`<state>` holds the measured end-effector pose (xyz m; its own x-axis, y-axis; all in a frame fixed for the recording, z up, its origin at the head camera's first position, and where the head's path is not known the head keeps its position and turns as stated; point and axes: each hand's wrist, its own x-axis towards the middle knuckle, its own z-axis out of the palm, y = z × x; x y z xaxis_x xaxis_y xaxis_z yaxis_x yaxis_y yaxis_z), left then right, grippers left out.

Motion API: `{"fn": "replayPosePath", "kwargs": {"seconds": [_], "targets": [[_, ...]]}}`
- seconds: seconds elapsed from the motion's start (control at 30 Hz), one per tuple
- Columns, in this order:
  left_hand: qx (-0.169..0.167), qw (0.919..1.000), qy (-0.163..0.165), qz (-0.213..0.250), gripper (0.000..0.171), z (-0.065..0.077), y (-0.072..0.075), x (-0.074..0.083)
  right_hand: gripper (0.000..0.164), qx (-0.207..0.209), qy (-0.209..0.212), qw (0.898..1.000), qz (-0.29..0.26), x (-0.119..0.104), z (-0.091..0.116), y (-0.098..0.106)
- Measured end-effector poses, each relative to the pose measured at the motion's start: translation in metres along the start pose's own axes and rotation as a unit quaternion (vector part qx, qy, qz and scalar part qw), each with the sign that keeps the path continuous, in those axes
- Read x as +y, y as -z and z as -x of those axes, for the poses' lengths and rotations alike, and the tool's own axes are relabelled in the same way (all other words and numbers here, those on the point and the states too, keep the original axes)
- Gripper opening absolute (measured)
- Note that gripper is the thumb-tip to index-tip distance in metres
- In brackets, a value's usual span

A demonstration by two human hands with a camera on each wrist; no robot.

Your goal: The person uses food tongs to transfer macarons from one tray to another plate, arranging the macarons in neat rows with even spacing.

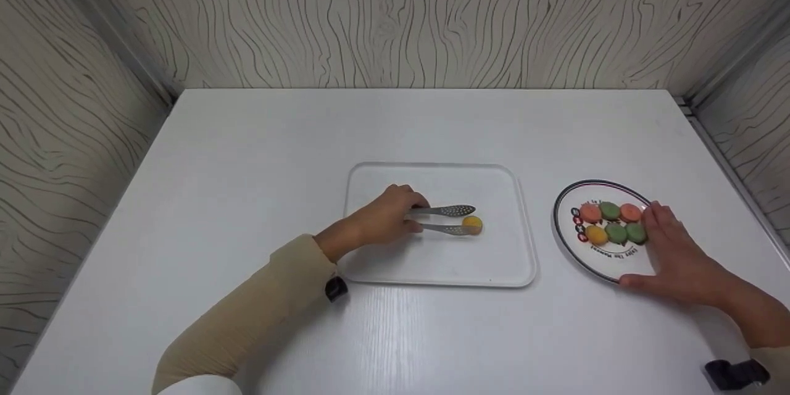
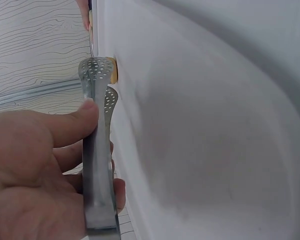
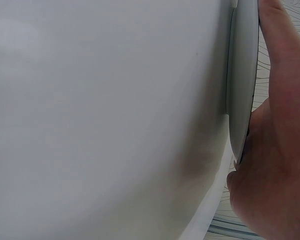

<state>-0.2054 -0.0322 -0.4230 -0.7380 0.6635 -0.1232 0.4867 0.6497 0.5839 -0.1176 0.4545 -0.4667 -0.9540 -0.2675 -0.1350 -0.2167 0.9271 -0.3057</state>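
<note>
My left hand [image 1: 387,216] holds metal tongs [image 2: 101,170], thumb on one arm and fingers on the other. The perforated tips stand apart at a small round yellow macaron [image 1: 472,223] on the white tray [image 1: 432,274]; the nearer tip overlaps it in the head view. In the left wrist view the macaron is partly hidden behind the tongs. On the right, my right hand [image 1: 688,265] rests with straight fingers over the edge of a dark-rimmed white plate [image 1: 592,256]. Two pink macarons [image 1: 590,213], three green macarons [image 1: 615,232] and a yellow macaron [image 1: 596,235] sit on that plate.
Tray and plate stand side by side on a white table [image 1: 278,136], a narrow gap between them. Wood-grain patterned panels [image 1: 382,18] rise behind the table and at both sides. The tray has a low raised rim.
</note>
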Motion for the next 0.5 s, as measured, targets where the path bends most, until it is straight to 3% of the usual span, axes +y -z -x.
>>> {"fn": "replayPosePath", "kwargs": {"seconds": [0.5], "targets": [[-0.004,0.9999,-0.001,-0.014,0.035,-0.0027,-0.0038,-0.0023,0.131,0.011,0.014,1.000,0.005,0.0026,0.0006,-0.0012]]}}
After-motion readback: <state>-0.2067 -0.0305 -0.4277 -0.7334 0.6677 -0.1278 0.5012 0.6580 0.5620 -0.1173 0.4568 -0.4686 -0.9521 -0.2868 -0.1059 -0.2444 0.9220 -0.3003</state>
